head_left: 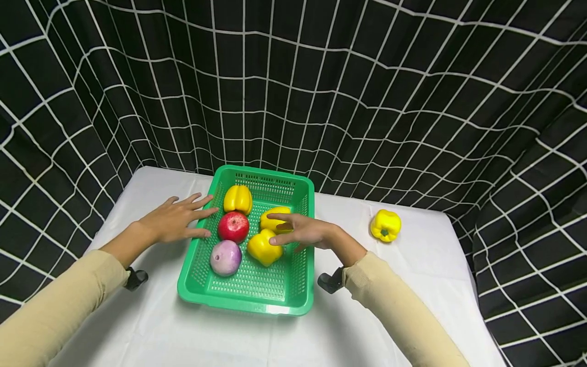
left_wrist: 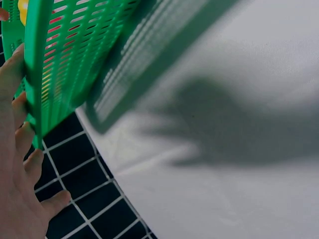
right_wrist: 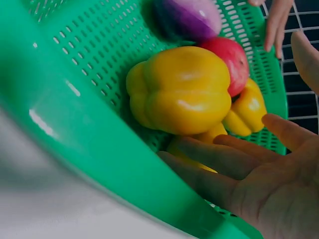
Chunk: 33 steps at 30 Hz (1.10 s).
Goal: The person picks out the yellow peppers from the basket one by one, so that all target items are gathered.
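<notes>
A green plastic basket (head_left: pixel 245 306) stands on the table with produce inside. It holds a yellow bell pepper (head_left: pixel 238 199) at the back left, a red pomegranate (head_left: pixel 234 227), a purple-white onion (head_left: pixel 226 258), and two more yellow peppers, a front one (head_left: pixel 264 248) and one behind it (head_left: pixel 274 216). My left hand (head_left: pixel 176 220) is at the basket's left rim, fingers spread and straight, holding nothing. Over the right side of the basket, my right hand (head_left: pixel 300 230) reaches above the yellow peppers with its fingers extended; in the right wrist view no pepper lies in its grasp.
Another yellow bell pepper (head_left: pixel 385 226) lies on the white tablecloth (head_left: pixel 412 275) to the right of the basket. Black curtains with a white grid (head_left: pixel 293 92) hang behind the table and along both sides.
</notes>
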Tool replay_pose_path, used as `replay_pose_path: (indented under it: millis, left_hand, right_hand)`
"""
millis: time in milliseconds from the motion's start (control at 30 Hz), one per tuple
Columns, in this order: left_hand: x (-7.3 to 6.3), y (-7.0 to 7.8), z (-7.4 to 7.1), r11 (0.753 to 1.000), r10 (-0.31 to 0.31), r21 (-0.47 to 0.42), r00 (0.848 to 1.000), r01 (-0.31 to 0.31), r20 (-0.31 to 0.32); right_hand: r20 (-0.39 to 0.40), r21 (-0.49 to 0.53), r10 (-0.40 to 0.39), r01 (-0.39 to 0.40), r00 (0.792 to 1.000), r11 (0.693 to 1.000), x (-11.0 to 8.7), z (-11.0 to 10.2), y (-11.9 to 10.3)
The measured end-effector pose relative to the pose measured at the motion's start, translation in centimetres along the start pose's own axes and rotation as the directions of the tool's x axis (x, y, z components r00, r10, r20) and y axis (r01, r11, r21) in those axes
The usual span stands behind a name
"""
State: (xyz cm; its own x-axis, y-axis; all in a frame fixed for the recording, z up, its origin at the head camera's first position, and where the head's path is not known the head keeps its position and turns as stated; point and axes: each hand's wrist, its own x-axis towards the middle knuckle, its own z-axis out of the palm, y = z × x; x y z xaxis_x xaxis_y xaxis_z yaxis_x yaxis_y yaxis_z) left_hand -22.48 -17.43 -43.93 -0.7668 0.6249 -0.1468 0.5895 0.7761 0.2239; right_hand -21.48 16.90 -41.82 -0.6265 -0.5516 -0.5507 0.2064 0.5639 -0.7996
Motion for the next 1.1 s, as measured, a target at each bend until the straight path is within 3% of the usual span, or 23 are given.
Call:
replay_pose_path:
  millis: [367,633,1100]
  left_hand:
    - [0.0,-0.4,0.2,1.0,-0.015,-0.012,1.0,0.015,0.003]
    - [0.1,-0.5,0.4,1.0,-0.021,-0.013,1.0,0.021,0.004]
    - [0.1,-0.2,0.3,1.0,-0.014,-0.017,1.0,0.014,0.008]
  right_hand:
    - [-0.006,-0.02,0.078,-0.078,0.997,0.997,2.2,0.7,-0.9]
    - [-0.047,0.018,0.202,-0.202,0.978,0.979,3.7,1.4,-0.5]
    - [-0.066,0.001,0.196,-0.196,0.978,0.981,4.9,2.1,0.4]
